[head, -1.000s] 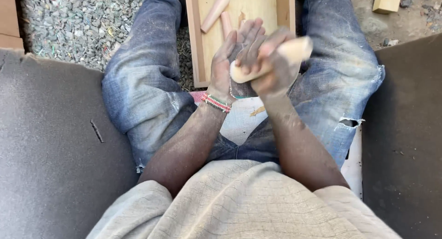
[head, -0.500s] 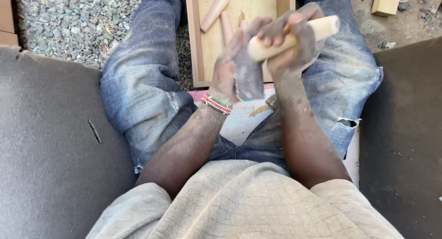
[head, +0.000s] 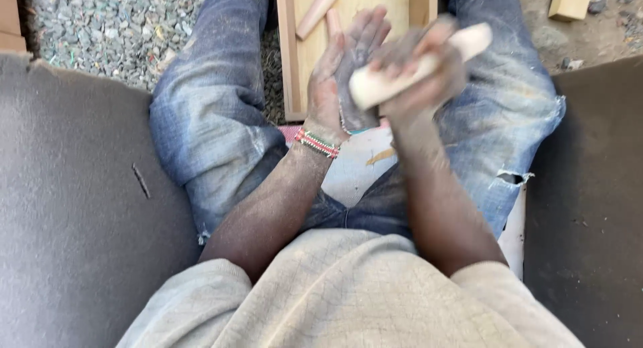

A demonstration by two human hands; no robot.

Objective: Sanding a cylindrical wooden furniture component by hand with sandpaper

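1. A grey foam cushion (head: 74, 207) is lying on the far left, with grey gravel (head: 100, 26) above it.
2. The person is sitting with legs in dusty blue jeans (head: 207, 113) spread apart.
3. The left hand (head: 341, 73) is spreading open, fingers straight and pointing up. A dark grey sheet (head: 355, 100), which looks like sandpaper, is lying flat on its palm.
4. A beaded wristband (head: 317, 143) in red, white and green is sitting on the left wrist.
5. The right hand (head: 415, 70) is wrapping its fingers tight around a pale wooden peg (head: 408, 66). The peg is pressing into the grey sheet on the left palm. It is blurry.
6. I think the person is rubbing the peg smooth. The next move is likely needing a firm grip and a turn of the peg, so a fresh side is meeting the sheet.
7. A shallow wooden tray (head: 289, 60) is lying between the knees. Two more pegs (head: 318, 11) are resting in it.
8. A wood block (head: 569, 1) is lying on the dirt at the top right.
9. No packages, labels or signs are showing.
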